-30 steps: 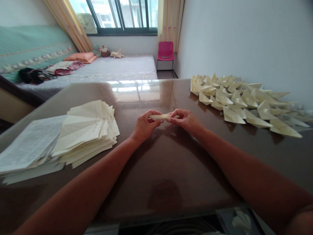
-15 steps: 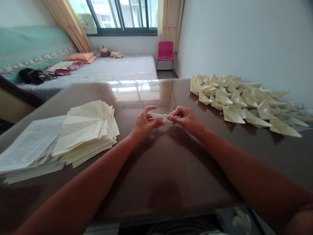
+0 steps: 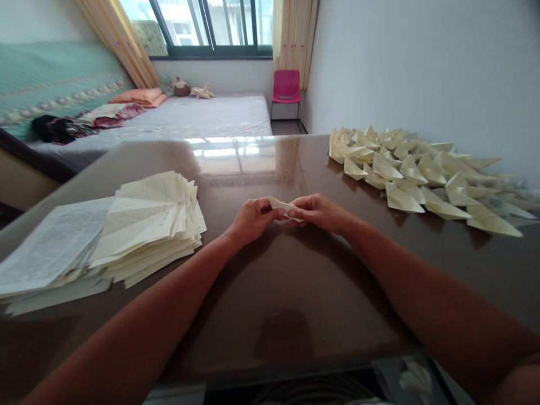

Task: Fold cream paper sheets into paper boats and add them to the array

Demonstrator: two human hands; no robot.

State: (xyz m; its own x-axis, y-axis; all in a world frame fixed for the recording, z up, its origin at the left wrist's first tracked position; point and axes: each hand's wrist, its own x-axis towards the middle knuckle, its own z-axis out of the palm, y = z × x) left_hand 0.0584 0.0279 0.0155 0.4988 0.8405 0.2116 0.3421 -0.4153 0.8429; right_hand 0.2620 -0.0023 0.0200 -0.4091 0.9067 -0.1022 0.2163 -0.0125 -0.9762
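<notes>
A small folded piece of cream paper (image 3: 282, 206) sits between both my hands, low over the middle of the glossy brown table (image 3: 287, 292). My left hand (image 3: 251, 219) pinches its left end with fingers curled. My right hand (image 3: 319, 212) grips its right end, fingers closed round it. To the left lies a stack of folded cream sheets (image 3: 147, 225) on top of printed pages (image 3: 50, 247). To the right spreads a heap of finished paper boats (image 3: 405, 169).
The table's near edge runs along the bottom, with a dark gap below it. Behind the table stand a bed (image 3: 189, 118) with clothes and toys, a pink chair (image 3: 286, 87) by the window, and a white wall on the right.
Both hands have dropped closer to the tabletop and drawn together. The paper, stretched out long between them earlier, is now bunched shorter with a point sticking up.
</notes>
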